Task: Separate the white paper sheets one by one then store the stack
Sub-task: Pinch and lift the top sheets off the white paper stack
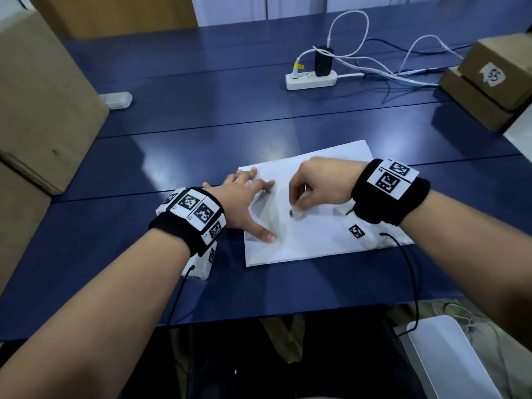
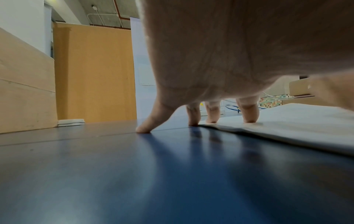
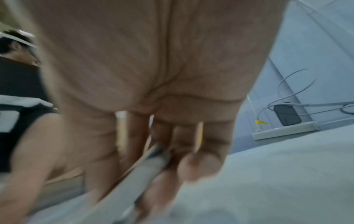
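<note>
A stack of white paper sheets (image 1: 316, 243) lies on the blue table (image 1: 201, 139) in front of me. My left hand (image 1: 247, 205) is spread flat, its straight fingers (image 2: 249, 112) pressing on the stack's left edge while the little finger rests on the table. My right hand (image 1: 299, 203) is curled over the middle of the stack and pinches the lifted left part of the top sheet (image 1: 267, 217). In the right wrist view, that raised sheet edge (image 3: 134, 174) runs between the fingers (image 3: 197, 166), above the rest of the stack (image 3: 277, 181).
A white power strip (image 1: 311, 79) with a black charger (image 1: 323, 61) and looping white cables sits at the back. Cardboard boxes stand at the left (image 1: 43, 96) and right (image 1: 495, 76). A small white object (image 1: 116, 99) lies by the left box.
</note>
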